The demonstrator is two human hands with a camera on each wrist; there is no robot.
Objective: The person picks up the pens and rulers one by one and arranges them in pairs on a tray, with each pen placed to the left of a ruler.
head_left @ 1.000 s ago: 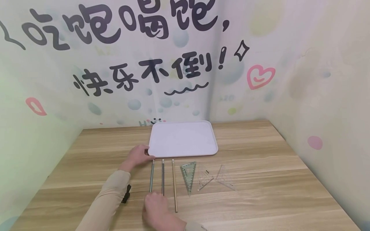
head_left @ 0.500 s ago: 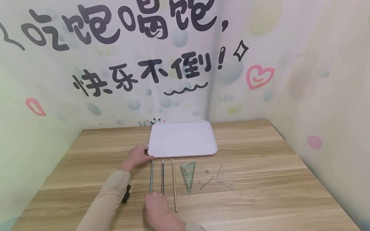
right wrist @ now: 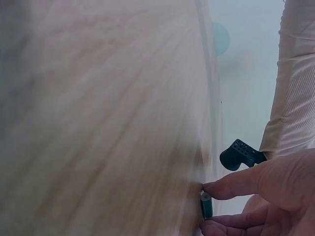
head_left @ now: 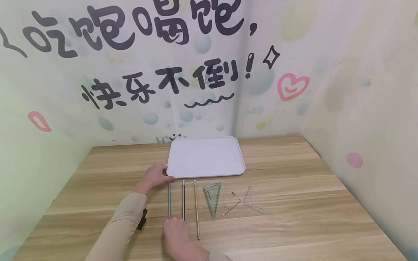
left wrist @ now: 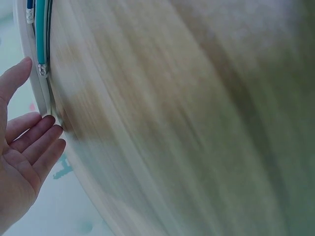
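Observation:
A white tray [head_left: 206, 157] lies at the back of the table. My left hand [head_left: 156, 175] touches its near left corner, and in the left wrist view the fingers [left wrist: 42, 142] look loosely extended with the thumb apart. My right hand [head_left: 176, 235] pinches the near end of a green pencil [head_left: 169, 201] between thumb and fingers; the right wrist view shows that pencil's end [right wrist: 206, 206]. The pencil lies on the table, its eraser end close to the left hand. Beside it lie a dark pencil [head_left: 183, 201] and a gold pencil [head_left: 196, 210], roughly parallel.
Right of the pencils lie a green-tinted set square [head_left: 212, 194] and two clear ones, the nearer clear set square [head_left: 232, 206] and the farther-right clear set square [head_left: 256, 208]. A patterned wall covering [head_left: 209, 119] rises behind the wooden table [head_left: 287, 217].
The green pencil's eraser end has swung slightly left, away from the dark pencil. Both hands have stayed nearly where they were.

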